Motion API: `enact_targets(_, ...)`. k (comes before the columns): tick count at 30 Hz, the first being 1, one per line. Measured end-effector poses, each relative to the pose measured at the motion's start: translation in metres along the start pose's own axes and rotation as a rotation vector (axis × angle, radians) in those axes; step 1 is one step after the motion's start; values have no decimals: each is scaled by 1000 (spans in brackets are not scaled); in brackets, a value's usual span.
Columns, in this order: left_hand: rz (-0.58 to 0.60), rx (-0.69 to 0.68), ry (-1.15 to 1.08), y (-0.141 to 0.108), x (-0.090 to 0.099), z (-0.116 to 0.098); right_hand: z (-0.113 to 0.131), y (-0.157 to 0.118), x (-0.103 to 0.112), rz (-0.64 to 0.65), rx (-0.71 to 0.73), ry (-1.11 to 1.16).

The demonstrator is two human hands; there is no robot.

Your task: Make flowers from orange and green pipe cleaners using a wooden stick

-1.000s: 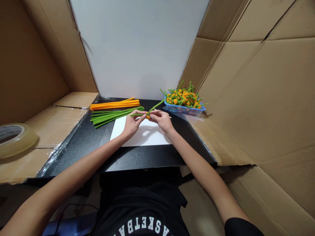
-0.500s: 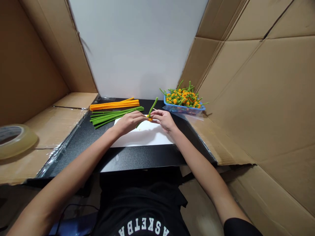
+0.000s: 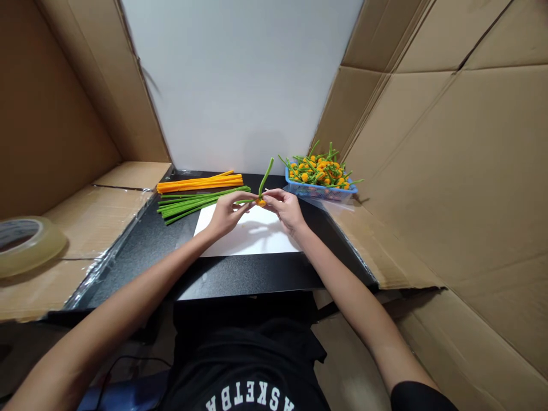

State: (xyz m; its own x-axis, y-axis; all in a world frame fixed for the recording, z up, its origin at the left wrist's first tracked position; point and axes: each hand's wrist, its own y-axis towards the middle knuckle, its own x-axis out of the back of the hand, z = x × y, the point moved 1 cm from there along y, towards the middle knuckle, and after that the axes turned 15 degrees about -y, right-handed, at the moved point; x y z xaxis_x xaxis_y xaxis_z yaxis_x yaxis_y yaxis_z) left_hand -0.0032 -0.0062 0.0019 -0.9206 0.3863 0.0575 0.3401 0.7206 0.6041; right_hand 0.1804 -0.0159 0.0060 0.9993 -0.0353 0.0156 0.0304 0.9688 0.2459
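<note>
Between my two hands, above a white sheet (image 3: 240,237), is a small pipe cleaner pumpkin (image 3: 261,202), orange with a green pipe cleaner stem (image 3: 265,177) standing up from its top. My left hand (image 3: 231,212) pinches it from the left, and a second green end runs leftward along those fingers. From the right, my right hand (image 3: 286,206) grips its other side with thumb and fingers closed. The fingertips partly cover the orange part. A thin pale tip shows above the right fingers; what it belongs to is hidden.
Orange pipe cleaners (image 3: 199,182) and green pipe cleaners (image 3: 188,206) lie at the back left of the black table (image 3: 257,274). A blue basket (image 3: 321,190) heaped with similar orange and green pieces stands back right. A tape roll (image 3: 47,245) rests on cardboard at left.
The piece has risen slightly and its stem stands more upright. My left hand has turned, its fingers now arched, and the second green end lies more level. The white sheet has shifted slightly left.
</note>
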Motion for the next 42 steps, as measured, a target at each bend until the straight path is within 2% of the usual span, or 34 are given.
enact_targets(5, -276, 198, -426, -6, -22, 11, -2, -7, -9, -93, 179, -187)
enact_targets(9, -388, 280, -552, -4, -22, 15, 3, -13, -9, -86, 384, -477)
enact_targets(12, -368, 355, -563, 0, -13, 13, 8, -13, -3, -22, 548, -672)
enact_targets(16, -234, 440, -527, 5, -6, 5, 10, -11, 6, 35, 723, -847)
enact_targets(20, -183, 435, -417, 4, -5, 0, 7, -9, 6, 34, 776, -997)
enact_targets(25, -215, 388, -424, 1, -9, 5, 5, -13, -1, 12, 723, -1049)
enact_targets(29, -236, 312, -382, -1, -13, 12, 4, -15, -7, -16, 608, -1054)
enact_targets(34, -272, 88, -140, -7, -17, 16, 6, -14, -13, -38, 446, -1008)
enact_targets(36, -250, -22, -39, -9, -17, 15, 6, -13, -15, -14, 326, -940)
enact_targets(39, -173, -203, 109, -11, -15, 14, 7, -12, -14, 41, 24, -745)
enact_targets(42, -40, -348, 272, -12, -12, 10, 8, -10, -8, 200, -307, -439)
